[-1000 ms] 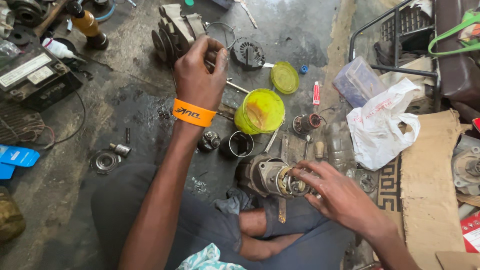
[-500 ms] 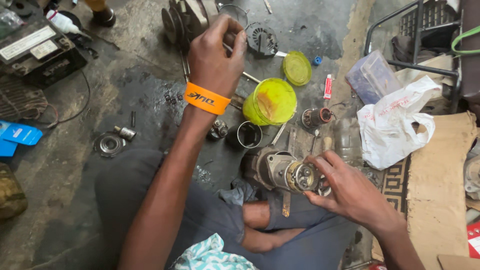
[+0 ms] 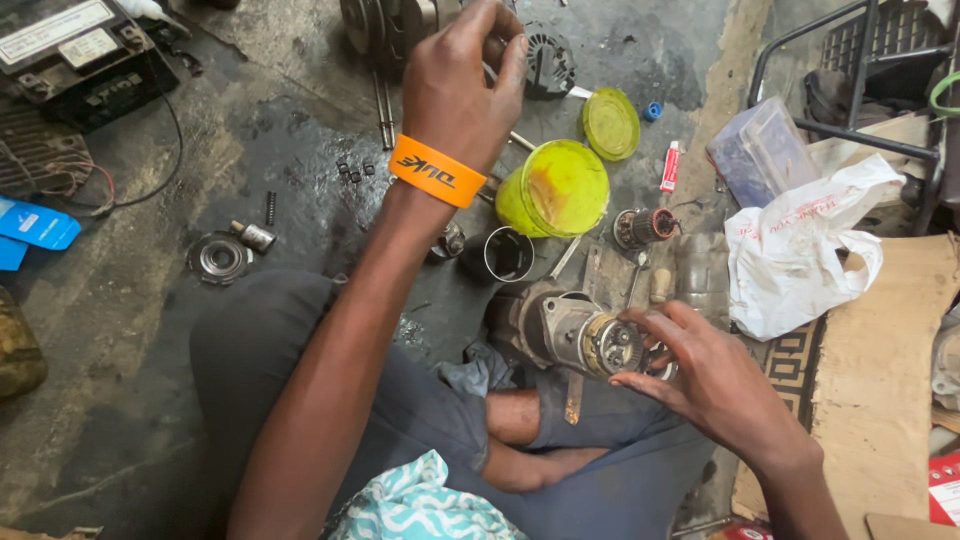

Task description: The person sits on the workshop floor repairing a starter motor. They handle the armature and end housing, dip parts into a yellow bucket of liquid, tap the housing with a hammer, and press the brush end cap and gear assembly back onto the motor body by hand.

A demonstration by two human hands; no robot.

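We observe the left hand (image 3: 462, 85) stretched forward at full arm's length, an orange wristband (image 3: 437, 171) round the wrist, knuckles up. Its grip is pressed together, the fingertips pinching something small and thin near a dark round metal part (image 3: 548, 60) on the floor — what it pinches we cannot tell.

The right hand (image 3: 705, 375) sits low near the lap, palm turned inward, fingers curved and spread. The fingertips touch the end face of a starter motor (image 3: 560, 330) — a greasy grey cylinder of cast metal with a bright toothed ring at its end — which lies across the crossed legs, just in front of the knee. The grip rests on the part rather than clenching it.

The concrete floor (image 3: 150, 330) is dark and oil-stained. Beyond the motor stand a yellow-green plastic tub (image 3: 553, 190), its flat lid (image 3: 611, 123) apart from it, and a short black metal sleeve (image 3: 506, 254). A crumpled white plastic bag (image 3: 800, 250) lies to the right on brown cardboard (image 3: 885, 380).
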